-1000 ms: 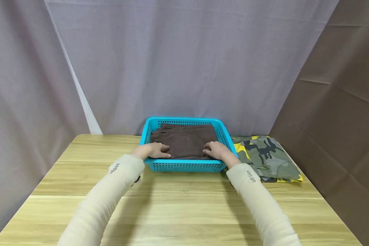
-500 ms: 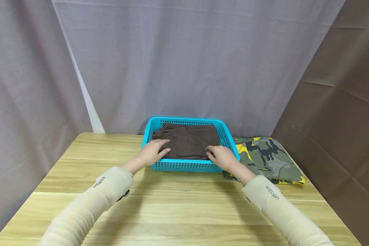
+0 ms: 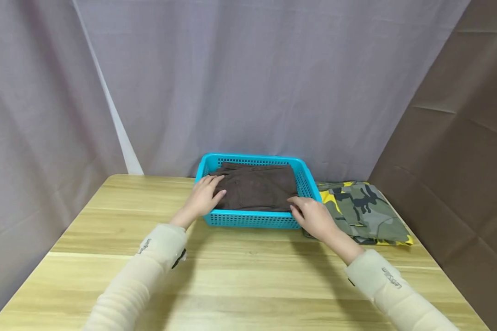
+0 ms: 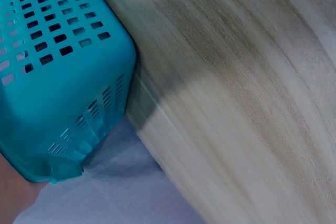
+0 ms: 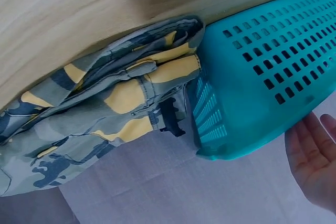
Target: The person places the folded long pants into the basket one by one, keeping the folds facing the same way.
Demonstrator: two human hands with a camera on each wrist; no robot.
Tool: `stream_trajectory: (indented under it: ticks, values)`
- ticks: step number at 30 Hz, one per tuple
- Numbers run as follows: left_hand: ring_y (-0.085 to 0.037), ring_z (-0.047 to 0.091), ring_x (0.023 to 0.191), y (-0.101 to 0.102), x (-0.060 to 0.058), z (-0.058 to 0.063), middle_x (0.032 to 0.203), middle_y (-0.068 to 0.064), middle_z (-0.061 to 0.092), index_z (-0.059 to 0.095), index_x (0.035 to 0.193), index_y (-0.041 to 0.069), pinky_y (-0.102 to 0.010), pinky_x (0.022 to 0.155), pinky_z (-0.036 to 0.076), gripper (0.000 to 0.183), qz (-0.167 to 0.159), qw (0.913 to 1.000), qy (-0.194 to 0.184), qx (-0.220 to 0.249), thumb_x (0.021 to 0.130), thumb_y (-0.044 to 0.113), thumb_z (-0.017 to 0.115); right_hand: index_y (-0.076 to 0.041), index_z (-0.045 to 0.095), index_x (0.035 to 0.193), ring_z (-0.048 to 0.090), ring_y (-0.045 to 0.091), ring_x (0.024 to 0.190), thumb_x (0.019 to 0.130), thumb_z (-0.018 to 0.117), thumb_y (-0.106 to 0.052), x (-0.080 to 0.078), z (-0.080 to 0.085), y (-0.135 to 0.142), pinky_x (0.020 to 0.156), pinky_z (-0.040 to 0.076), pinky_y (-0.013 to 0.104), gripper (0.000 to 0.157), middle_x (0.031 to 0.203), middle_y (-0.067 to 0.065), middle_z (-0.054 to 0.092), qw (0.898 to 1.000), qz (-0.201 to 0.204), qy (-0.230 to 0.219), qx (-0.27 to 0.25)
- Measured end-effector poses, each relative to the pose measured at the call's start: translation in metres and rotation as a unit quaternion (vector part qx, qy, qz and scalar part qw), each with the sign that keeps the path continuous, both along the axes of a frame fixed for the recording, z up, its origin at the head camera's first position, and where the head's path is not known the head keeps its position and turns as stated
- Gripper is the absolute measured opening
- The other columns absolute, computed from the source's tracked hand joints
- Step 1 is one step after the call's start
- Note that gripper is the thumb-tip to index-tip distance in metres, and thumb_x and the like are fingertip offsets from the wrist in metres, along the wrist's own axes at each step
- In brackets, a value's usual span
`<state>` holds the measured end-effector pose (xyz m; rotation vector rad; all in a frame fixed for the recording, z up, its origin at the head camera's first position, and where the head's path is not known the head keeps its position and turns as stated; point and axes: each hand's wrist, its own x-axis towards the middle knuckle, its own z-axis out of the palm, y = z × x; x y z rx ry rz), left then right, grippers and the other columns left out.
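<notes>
Head view shows your left hand (image 3: 199, 198), fingers extended and relaxed, over the blue basket's (image 3: 252, 214) near left corner, and your right hand (image 3: 314, 218), fingers loosely bent, over its near right corner. Folded brown cloth (image 3: 260, 187) lies inside, between your hands; a folded camouflage garment (image 3: 364, 214) lies just beside the basket on the wooden table (image 3: 248, 280).

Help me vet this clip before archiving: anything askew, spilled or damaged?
I see nothing spilled or damaged. The brown clothing lies folded in the blue basket, the camouflage clothing folded beside it. The one oddity is a slanting white strip in the grey curtain at left, as if two panels don't quite meet.
</notes>
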<state>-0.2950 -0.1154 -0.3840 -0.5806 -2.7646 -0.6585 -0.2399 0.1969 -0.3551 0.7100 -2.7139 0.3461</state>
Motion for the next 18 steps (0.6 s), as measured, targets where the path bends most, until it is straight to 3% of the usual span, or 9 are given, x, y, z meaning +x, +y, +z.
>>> stream_trajectory:
  ticks: [5, 12, 18]
  values:
    - [-0.039, 0.035, 0.135, 0.004, -0.001, 0.002, 0.14, -0.018, 0.046, 0.04, 0.142, 0.007, -0.051, 0.114, 0.025, 0.052, 0.013, 0.9995, -0.024, -0.016, 0.098, 0.031, 0.05, -0.004, 0.067, 0.111, 0.063, 0.018, 0.072, 0.093, 0.058, -0.014, 0.004, 0.001, 0.007, 0.053, 0.043, 0.026, 0.022, 0.103, 0.013, 0.07, 1.0, -0.005, 0.002, -0.001]
    - [-0.036, 0.034, 0.136, 0.005, 0.0, 0.0, 0.143, -0.017, 0.043, 0.037, 0.145, 0.01, -0.05, 0.115, 0.024, 0.054, 0.021, 0.9984, -0.047, -0.022, 0.098, 0.034, 0.048, -0.003, 0.068, 0.107, 0.067, 0.027, 0.085, 0.091, 0.06, -0.011, 0.012, -0.002, 0.018, 0.064, 0.054, 0.038, 0.02, 0.102, 0.014, 0.07, 1.0, -0.011, 0.018, -0.002]
    - [-0.035, 0.033, 0.137, 0.003, 0.001, -0.002, 0.144, -0.017, 0.042, 0.035, 0.146, 0.01, -0.049, 0.115, 0.024, 0.054, 0.025, 0.998, -0.055, -0.014, 0.098, 0.035, 0.047, -0.001, 0.068, 0.104, 0.066, 0.03, 0.087, 0.091, 0.06, -0.01, 0.017, -0.001, 0.038, 0.067, 0.055, 0.043, 0.018, 0.101, 0.016, 0.07, 0.999, -0.029, 0.02, 0.004]
